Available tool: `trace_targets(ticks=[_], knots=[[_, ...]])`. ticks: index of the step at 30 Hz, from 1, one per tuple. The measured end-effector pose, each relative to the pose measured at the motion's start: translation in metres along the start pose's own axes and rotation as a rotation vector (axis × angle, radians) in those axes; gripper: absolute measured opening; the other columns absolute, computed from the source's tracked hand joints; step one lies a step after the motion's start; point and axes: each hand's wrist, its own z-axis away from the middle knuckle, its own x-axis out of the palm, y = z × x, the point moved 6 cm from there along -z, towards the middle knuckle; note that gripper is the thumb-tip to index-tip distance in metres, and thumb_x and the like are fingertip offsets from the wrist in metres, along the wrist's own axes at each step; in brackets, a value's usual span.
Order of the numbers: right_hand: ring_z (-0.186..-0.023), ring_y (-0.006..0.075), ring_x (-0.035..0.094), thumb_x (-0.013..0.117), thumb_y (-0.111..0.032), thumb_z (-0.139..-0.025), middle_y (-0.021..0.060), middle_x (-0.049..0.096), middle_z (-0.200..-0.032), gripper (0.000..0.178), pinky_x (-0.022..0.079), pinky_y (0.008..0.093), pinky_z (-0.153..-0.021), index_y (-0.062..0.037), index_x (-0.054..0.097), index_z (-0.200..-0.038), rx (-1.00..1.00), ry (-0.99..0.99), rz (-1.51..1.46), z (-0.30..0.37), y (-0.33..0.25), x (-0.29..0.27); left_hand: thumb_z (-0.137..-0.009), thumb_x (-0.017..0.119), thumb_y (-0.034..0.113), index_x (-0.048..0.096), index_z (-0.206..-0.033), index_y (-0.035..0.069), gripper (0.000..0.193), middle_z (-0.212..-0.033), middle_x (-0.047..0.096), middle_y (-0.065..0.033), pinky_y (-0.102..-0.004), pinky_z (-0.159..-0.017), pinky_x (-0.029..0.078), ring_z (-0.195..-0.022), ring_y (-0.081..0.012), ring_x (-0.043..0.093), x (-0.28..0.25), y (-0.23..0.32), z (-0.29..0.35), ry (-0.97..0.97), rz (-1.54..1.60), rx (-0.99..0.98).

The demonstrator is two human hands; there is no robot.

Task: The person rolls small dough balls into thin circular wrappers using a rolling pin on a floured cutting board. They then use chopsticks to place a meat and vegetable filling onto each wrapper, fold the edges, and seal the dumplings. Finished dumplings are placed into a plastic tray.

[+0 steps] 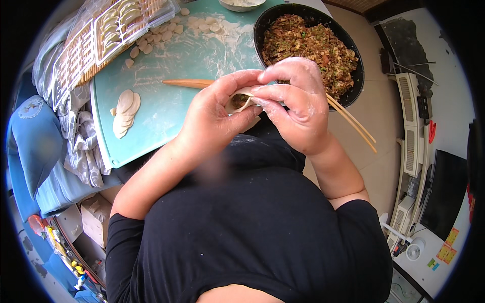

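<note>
Both of my hands, dusted with flour, meet over the near edge of a green board point(146, 116). My left hand point(212, 108) cups a half-folded dumpling point(241, 99), its thumb and fingers round the wrapper. The dark filling still shows through the opening. My right hand point(300, 106) pinches the wrapper's right side between thumb and forefinger. Behind my left hand lies a wooden rolling pin point(186, 83), partly covered by it. A stack of flat round wrappers point(126, 113) rests on the board's left part.
A black pan point(359, 76) of chopped filling point(308, 50) stands right of the board, with chopsticks point(361, 129) projecting from behind my right hand. Small dough pieces point(164, 34) lie at the back. Trays point(76, 60), one holding folded dumplings point(118, 22), sit far left; a metal bowl point(242, 5) stands behind.
</note>
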Motion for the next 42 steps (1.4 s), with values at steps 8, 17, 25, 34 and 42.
trace_targets(ticks=[8,17,25,34,42], knots=[[-0.079,0.0236,0.056,0.066,-0.005,-0.063,0.0039,0.062,-0.087,0.019,0.044,0.0386,-0.072,-0.0057,0.066,-0.083,-0.171,0.074,0.197,0.004,-0.01,0.004,-0.077,0.069,0.004,0.055,-0.116,-0.002,0.042,-0.097,0.064,-0.0061,-0.0242,-0.078,0.049,-0.086,-0.0085,0.059,-0.008,-0.013,0.004,0.14,-0.072,-0.09],[-0.093,0.029,0.051,0.063,-0.007,-0.076,0.0107,0.057,-0.102,0.014,0.041,0.0384,-0.081,-0.0094,0.065,-0.09,0.054,0.13,0.076,0.013,0.009,-0.009,-0.082,0.063,-0.001,0.052,-0.119,-0.004,0.04,-0.102,0.062,-0.0126,-0.0288,-0.08,0.051,-0.091,-0.0178,0.063,-0.009,-0.008,0.003,0.154,0.37,-0.16],[-0.071,0.024,0.055,0.057,-0.006,-0.084,0.0096,0.059,-0.078,0.006,0.045,0.0312,-0.065,-0.0018,0.061,-0.085,0.27,0.225,-0.107,0.016,0.021,-0.014,-0.082,0.062,-0.004,0.049,-0.12,-0.005,0.041,-0.106,0.062,-0.0127,-0.0268,-0.085,0.049,-0.095,-0.0168,0.062,-0.012,-0.008,0.004,0.14,0.368,-0.118],[-0.058,0.0175,0.048,0.066,-0.014,-0.082,0.0076,0.05,-0.07,0.016,0.039,0.0282,-0.054,-0.0013,0.057,-0.084,0.379,-0.079,-0.27,0.019,0.019,0.013,-0.081,0.063,-0.006,0.051,-0.12,-0.004,0.041,-0.11,0.06,-0.0109,-0.0256,-0.084,0.048,-0.099,-0.0147,0.059,-0.013,-0.001,0.006,0.213,0.159,0.093],[-0.061,0.0295,0.055,0.065,-0.016,-0.08,0.0105,0.055,-0.069,0.016,0.044,0.0377,-0.053,-0.005,0.055,-0.08,0.213,-0.095,-0.039,0.012,0.01,0.012,-0.077,0.067,-0.005,0.056,-0.116,-0.002,0.041,-0.109,0.06,-0.0087,-0.0257,-0.084,0.048,-0.1,-0.0145,0.058,-0.015,-0.001,0.006,0.22,-0.067,0.202]])
